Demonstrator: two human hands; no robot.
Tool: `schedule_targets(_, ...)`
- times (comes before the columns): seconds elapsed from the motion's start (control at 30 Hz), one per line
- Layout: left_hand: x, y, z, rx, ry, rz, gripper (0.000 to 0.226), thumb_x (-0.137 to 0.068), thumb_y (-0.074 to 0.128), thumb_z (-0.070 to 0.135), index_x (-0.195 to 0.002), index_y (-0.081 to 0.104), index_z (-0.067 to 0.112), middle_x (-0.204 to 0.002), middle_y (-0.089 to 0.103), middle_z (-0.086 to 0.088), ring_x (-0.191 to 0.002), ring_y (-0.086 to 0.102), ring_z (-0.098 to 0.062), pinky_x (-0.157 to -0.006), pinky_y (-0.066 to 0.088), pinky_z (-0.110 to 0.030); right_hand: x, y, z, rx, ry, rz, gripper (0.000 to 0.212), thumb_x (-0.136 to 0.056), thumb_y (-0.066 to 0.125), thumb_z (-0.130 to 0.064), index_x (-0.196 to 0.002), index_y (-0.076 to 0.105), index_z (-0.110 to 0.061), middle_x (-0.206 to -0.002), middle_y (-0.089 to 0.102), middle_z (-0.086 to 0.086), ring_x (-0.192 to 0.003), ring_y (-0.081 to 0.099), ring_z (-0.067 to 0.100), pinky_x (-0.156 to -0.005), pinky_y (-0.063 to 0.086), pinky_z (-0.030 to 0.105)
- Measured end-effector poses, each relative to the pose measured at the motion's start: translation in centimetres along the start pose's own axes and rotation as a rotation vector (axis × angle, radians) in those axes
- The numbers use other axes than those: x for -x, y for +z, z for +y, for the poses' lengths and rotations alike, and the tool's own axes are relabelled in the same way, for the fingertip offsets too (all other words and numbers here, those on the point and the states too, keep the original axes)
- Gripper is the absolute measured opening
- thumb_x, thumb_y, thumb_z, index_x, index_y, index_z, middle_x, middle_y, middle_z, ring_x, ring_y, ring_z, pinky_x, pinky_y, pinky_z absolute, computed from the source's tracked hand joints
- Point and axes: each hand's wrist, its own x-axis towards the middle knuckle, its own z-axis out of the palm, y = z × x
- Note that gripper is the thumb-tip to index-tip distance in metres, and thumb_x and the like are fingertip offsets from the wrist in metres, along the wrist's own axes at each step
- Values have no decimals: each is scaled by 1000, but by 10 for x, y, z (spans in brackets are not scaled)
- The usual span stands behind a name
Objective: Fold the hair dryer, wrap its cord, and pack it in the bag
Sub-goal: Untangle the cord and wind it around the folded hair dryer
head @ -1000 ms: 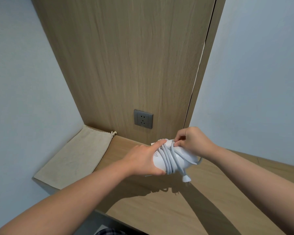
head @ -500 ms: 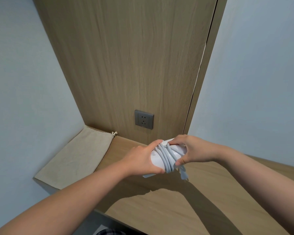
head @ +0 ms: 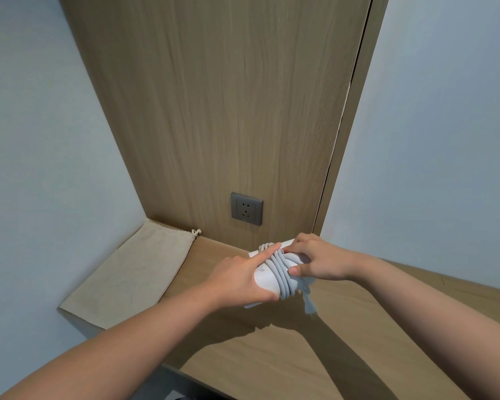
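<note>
1. While the cord-wrapping step nears its end, the left hand (head: 243, 280) clasps the hair dryer (head: 267, 280) from its left side, index finger laid along the top, thumb underneath.
2. Right hand (head: 319, 262) — closed on the dryer's right end, thumb and fingers pinching the last stretch of cord (head: 282, 272) against the body.
3. Cord: several grey turns around the dryer's middle, lying between the two hands; plug (head: 309, 304) dangling loose just below the dryer.
4. Hair dryer: white, held just above the wooden shelf (head: 272, 356), in front of the wall socket (head: 246, 208).
5. Bag (head: 127, 269) — beige drawstring cloth, flat on the shelf, well left of the dryer, mouth seemingly closed.
6. Judged next: tuck the plug end under a turn so the coil holds, then free one hand to open the bag.
</note>
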Motion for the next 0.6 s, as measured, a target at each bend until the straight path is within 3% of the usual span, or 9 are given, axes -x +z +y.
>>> schedule_targets(0.13,-2,2,-8,22,-12,-35,92,-73,62,64,-144,4,57,-123,61,1,-101,57,-22,-80,50,-33,-1,3,-7,35,22,10,39,-90,50,-44,-125,53,-28,-109,44,-2,-109,38,18,-96,37,40)
schedule_targets(0.23,-6,3,-13,177,-61,-68,89,-72,67,59,-144,14,56,-124,59,5,-99,55,-16,-77,47,-29,-3,5,-8,132,55,63,47,-91,45,-50,-132,47,-27,-118,47,0,-111,39,18,-97,37,37)
schedule_targets(0.3,-6,2,-17,362,-104,-100,88,-74,72,50,-145,20,51,-126,56,8,-102,53,-13,-78,43,-24,-2,5,-5,132,31,244,48,-92,44,-49,-133,48,-24,-121,48,-1,-113,40,16,-98,37,34)
schedule_targets(0.37,-7,1,-23,514,-132,-128,87,-77,73,42,-147,22,45,-129,50,11,-105,52,-12,-79,43,-22,2,1,0,-58,20,526,37,-94,47,-37,-124,57,-18,-116,52,-1,-110,46,14,-95,39,29)
schedule_targets(0.47,-9,0,-32,720,-183,-166,81,-84,71,34,-149,22,38,-135,45,8,-109,54,-11,-79,46,-21,8,-1,17,-331,186,808,22,-94,47,-23,-92,64,-11,-91,63,3,-85,56,18,-72,43,32)
schedule_targets(0.53,-11,1,-36,853,-216,-186,78,-86,69,32,-149,23,34,-136,47,5,-111,56,-13,-80,50,-22,10,0,30,-346,374,728,27,-92,44,-23,-82,61,-5,-79,66,10,-76,60,26,-67,46,36)
schedule_targets(0.6,-12,2,-38,961,-258,-191,80,-79,68,40,-148,28,37,-134,53,2,-111,60,-18,-78,54,-28,13,6,36,-421,486,444,28,-92,45,-25,-83,60,-4,-78,67,11,-74,63,27,-69,49,35)
